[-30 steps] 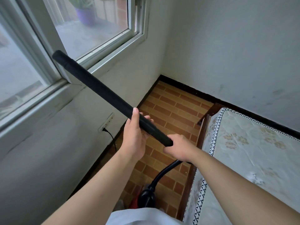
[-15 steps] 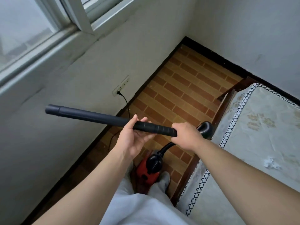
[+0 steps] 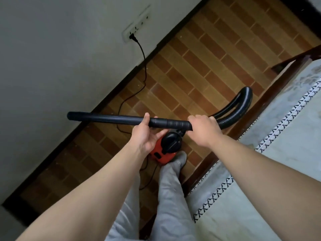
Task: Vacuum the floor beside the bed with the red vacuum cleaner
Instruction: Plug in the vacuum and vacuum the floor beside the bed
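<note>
Left hand (image 3: 145, 136) cups the black tube (image 3: 111, 119) from beneath, thumb hooked over it; right hand (image 3: 203, 131) is clamped on the tube's right end, where the ribbed hose (image 3: 232, 116) joins; I see the red vacuum cleaner (image 3: 160, 154) on the floor (image 3: 208, 58), touching a grey-clad foot (image 3: 178, 160), between the left wall and the bed (image 3: 286, 127); its cord (image 3: 145, 73) runs to a wall socket (image 3: 133, 30).

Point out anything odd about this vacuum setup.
The black wand, held by the left hand and right hand, lies level in the air, its bare tip toward the wall, not the floor. The power cord loops loosely across the floor beside the red vacuum.
</note>
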Tool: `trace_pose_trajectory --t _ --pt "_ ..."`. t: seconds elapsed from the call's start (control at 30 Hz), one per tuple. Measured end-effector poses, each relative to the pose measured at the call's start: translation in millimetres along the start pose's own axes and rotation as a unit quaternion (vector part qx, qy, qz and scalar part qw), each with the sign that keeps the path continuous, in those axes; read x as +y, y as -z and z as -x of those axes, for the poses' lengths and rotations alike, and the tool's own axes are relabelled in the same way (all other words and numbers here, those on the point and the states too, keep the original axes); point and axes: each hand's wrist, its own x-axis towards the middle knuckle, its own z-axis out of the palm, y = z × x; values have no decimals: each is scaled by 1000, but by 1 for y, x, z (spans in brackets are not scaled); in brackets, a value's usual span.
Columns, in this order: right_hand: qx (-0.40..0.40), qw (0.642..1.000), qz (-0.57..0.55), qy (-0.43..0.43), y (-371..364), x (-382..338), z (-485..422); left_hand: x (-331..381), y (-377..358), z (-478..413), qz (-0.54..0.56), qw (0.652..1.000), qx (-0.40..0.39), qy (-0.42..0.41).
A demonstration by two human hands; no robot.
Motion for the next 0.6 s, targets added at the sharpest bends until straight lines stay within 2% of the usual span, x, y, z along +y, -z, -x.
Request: trace_pose_trajectory --t 0.07,0.23,0.43,0.6 --pt "-33 999 4 3 -28 2 -25 -8 13 -37 -7 1000 4 13" --pt "-183 983 -34 -4 -93 3 -75 -36 34 -102 -49 999 -8 14" --pt "-168 982 -88 20 -158 -12 -114 -60 61 -162 -107 991 -33 66" --pt "-166 982 -85 20 -190 -14 -127 -71 82 -185 -188 978 -61 60"
